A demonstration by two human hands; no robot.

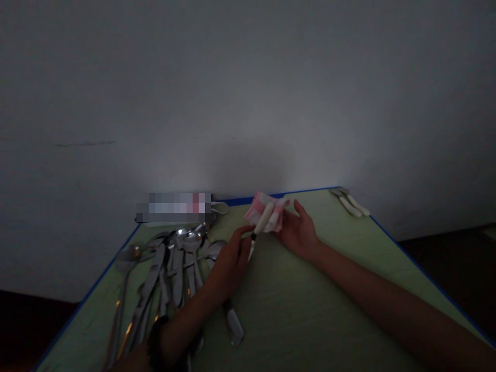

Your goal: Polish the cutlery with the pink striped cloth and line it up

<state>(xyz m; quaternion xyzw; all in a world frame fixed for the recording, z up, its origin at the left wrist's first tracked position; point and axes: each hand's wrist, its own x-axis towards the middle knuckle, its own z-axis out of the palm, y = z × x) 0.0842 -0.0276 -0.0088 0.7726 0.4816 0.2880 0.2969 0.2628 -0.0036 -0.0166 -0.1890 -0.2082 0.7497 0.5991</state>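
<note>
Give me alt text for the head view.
The left hand holds a white-handled utensil, its handle at a pink-and-white cloth in the right hand. Metal cutlery lies heaped left on a green table; two white-handled utensils lie right.

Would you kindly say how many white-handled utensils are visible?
3: one utensil in the left hand, two others at the table's far right; more may hide within the pile.
</note>
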